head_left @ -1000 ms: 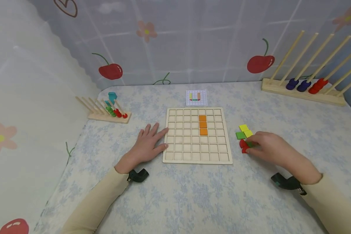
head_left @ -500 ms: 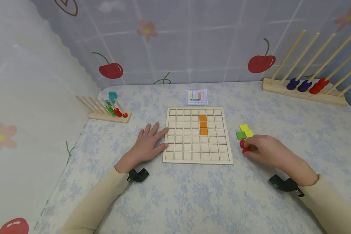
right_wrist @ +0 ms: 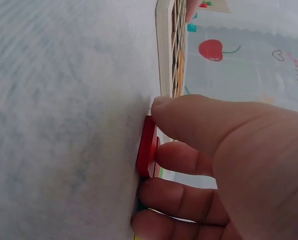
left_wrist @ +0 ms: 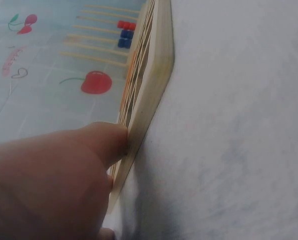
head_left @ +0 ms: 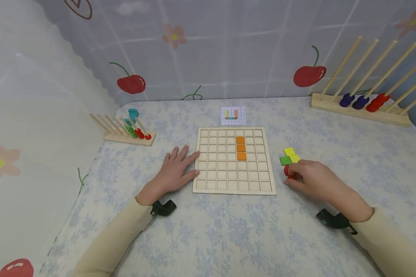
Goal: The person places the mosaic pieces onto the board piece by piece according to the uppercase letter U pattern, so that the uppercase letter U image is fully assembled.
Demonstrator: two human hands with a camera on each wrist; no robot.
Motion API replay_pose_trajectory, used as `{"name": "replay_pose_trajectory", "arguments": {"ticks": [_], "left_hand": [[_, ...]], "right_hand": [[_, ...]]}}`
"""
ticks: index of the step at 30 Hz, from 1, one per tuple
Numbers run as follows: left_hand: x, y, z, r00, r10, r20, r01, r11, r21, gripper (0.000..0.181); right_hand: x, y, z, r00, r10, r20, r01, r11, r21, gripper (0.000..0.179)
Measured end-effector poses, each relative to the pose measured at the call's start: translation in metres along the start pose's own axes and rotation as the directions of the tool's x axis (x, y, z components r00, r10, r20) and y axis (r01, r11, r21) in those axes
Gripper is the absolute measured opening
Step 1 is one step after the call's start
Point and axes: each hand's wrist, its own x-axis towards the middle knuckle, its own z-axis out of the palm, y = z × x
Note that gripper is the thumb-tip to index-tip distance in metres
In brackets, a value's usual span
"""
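My left hand [head_left: 173,171] lies with its fingers spread on the cloth, thumb and index fingertip at the left edge of a wooden grid board [head_left: 222,185]. Three orange tiles [head_left: 240,147] stand in one column of the board. To the right of it, my right hand [head_left: 317,177] has its thumb and fingers bent about small red tiles [head_left: 286,170]. The right wrist view shows a red tile [right_wrist: 147,147] between the thumb tip and the fingers, close to the cloth. Beside them lie a green tile [head_left: 285,161] and two yellow tiles [head_left: 289,151], one partly behind the fingers.
Behind the board lies a pattern card [head_left: 233,115] with a coloured U shape. A small peg rack [head_left: 130,139] with beads stands at the left, a teal piece [head_left: 133,114] behind it. A larger peg rack [head_left: 360,110] stands back right.
My right hand has shifted slightly left over the red tiles, and its thumb has moved round their near side. A green tile seen earlier by the fingers is now hidden. My left hand stays still.
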Motion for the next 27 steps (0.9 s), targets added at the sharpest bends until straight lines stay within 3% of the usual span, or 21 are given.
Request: {"name": "replay_pose_trajectory", "arguments": {"ticks": [9, 16, 27], "left_hand": [[-0.0001, 0.0012, -0.001, 1.0, 0.0, 0.008, 0.0, 1.0, 0.0, 0.064], [-0.0001, 0.0005, -0.0006, 1.0, -0.001, 0.01, 0.001, 1.0, 0.0, 0.064], [0.001, 0.0004, 0.0001, 1.0, -0.011, 0.019, 0.011, 1.0, -0.001, 0.064]], "right_hand": [[-0.0026, -0.0035, -0.0017, 0.996, -0.092, 0.003, 0.092, 0.996, 0.015, 0.017], [-0.0028, -0.0052, -0.0018, 0.992, -0.127, 0.027, 0.126, 0.99, 0.058, 0.031], [-0.0036, -0.0048, 0.0008, 0.987, -0.164, -0.003, 0.163, 0.983, 0.081, 0.043]]}}
